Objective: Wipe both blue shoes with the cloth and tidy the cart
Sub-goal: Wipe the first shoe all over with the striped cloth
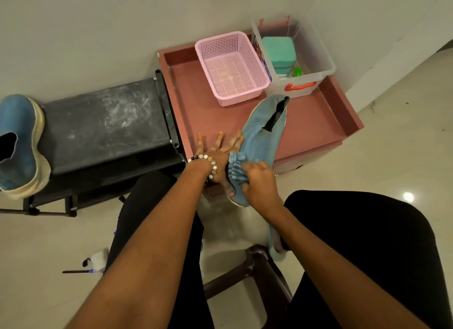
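Right hand (258, 181) grips bunched blue cloth (236, 169) against near end of blue shoe (263, 132) lying on pink cart (318, 117). Left hand (215, 152) flat, fingers straight, beside shoe. Second blue shoe (18, 142) far left on black rack (105, 122).

Bare forearms, beaded bracelet (205, 162) at left wrist, perhaps a thin ring (212, 149), black trousers (382, 242).
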`<state>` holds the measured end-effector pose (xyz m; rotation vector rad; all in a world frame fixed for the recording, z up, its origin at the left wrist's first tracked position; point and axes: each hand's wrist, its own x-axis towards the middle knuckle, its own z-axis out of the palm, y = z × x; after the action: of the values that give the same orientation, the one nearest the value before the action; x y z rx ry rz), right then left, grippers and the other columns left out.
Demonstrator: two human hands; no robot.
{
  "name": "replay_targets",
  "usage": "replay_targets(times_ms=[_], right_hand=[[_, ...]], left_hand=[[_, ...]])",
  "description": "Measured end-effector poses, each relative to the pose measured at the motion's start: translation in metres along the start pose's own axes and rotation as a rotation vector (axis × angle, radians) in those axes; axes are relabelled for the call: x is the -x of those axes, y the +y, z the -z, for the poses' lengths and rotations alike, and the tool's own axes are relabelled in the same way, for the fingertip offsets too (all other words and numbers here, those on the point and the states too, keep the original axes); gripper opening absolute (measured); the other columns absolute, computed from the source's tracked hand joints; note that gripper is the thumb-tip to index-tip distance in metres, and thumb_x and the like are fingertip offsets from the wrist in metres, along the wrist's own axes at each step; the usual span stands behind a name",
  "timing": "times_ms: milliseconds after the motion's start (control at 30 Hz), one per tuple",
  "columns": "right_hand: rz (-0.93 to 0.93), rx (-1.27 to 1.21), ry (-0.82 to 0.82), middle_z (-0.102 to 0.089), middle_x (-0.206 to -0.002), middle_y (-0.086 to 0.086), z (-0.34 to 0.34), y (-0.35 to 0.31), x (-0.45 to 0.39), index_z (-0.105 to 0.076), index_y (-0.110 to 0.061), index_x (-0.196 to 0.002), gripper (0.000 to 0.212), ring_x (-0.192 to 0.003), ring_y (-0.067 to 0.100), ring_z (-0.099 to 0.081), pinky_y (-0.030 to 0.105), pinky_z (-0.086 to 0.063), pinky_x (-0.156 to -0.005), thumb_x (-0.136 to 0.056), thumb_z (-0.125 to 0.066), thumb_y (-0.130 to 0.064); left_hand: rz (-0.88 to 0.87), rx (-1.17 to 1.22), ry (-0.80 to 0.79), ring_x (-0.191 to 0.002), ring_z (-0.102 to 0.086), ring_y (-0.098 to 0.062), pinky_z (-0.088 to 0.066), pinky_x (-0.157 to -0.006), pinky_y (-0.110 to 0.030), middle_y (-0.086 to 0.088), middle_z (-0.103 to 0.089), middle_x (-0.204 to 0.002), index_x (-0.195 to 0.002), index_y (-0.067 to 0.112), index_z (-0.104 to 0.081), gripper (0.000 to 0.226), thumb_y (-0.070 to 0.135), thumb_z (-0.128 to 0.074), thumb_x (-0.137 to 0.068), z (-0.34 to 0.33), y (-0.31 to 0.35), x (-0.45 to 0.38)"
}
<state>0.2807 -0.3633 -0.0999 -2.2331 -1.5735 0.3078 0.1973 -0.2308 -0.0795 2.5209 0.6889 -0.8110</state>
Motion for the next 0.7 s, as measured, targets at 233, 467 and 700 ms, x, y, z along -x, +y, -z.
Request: replay_targets(times_ms=[233,467,700], right_hand=[[-0.635,-1.094,-0.104,-0.071,-0.08,0.011,0.078,0.022,0.001,-0.07,0.001,-0.09,0.016,-0.071,0.02,-0.067,0.032,-0.053,-0.066,-0.075,-0.074,-0.003],[-0.91,-1.736,0.163,-0.068,-0.113,0.009,0.108,0.034,-0.005,-0.065,-0.01,-0.113,0.033,-0.099,0.026,-0.064,0.041,-0.052,-0.084,-0.086,-0.062,-0.029],[-0.873,-1.683,0.152,-0.068,-0.11,0.016,0.116,0.025,-0.008,-0.065,-0.002,-0.114,0.037,-0.098,0.03,-0.068,0.043,-0.055,-0.083,-0.081,-0.07,-0.019]], left_hand=[[0.039,0.239,0.145,-0.147,0.0,-0.025,0.0,-0.11,-0.065,0.009,-0.002,-0.16,-0.151,0.031,0.001,0.122,0.03,-0.085,-0.064,0.009,0.012,0.012],[0.267,0.339,0.66,-0.104,-0.063,-0.028,-0.052,-0.085,-0.038,-0.004,-0.071,-0.108,-0.128,0.024,-0.056,0.036,0.031,-0.055,-0.093,-0.001,0.024,0.031],[0.264,0.02,0.35,-0.123,-0.041,-0.033,-0.038,-0.101,-0.046,-0.016,-0.03,-0.138,-0.15,0.015,-0.005,0.125,0.073,-0.068,-0.06,-0.034,0.074,0.045]])
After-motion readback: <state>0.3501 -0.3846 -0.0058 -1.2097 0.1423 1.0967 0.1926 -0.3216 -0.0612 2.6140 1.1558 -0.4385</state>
